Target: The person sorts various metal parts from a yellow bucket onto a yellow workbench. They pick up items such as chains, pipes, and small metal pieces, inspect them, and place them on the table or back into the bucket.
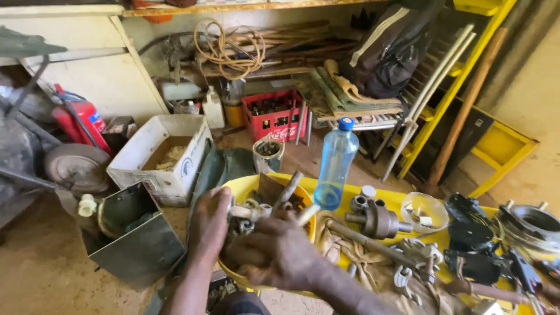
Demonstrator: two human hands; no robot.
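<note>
Both my hands reach into a yellow bowl (248, 188) full of metal fittings at the near edge of a yellow table (392, 197). My left hand (208, 224) grips a pale metal fitting (240, 212) at the bowl's left side. Over the bowl's middle, my right hand (274, 251) is closed around a pale rod-like part (308, 214) that sticks out toward the upper right. A grey pipe piece (288, 189) leans in the bowl behind my fingers. What lies under my right palm is hidden.
A blue-capped plastic bottle (336, 164) stands just behind the bowl. A grey valve body (376, 220), a cloth (350, 256), a white bowl (424, 211) and dark parts (472, 239) lie to the right. A metal box (137, 239), cardboard box (163, 157) and red crate (274, 116) sit on the floor.
</note>
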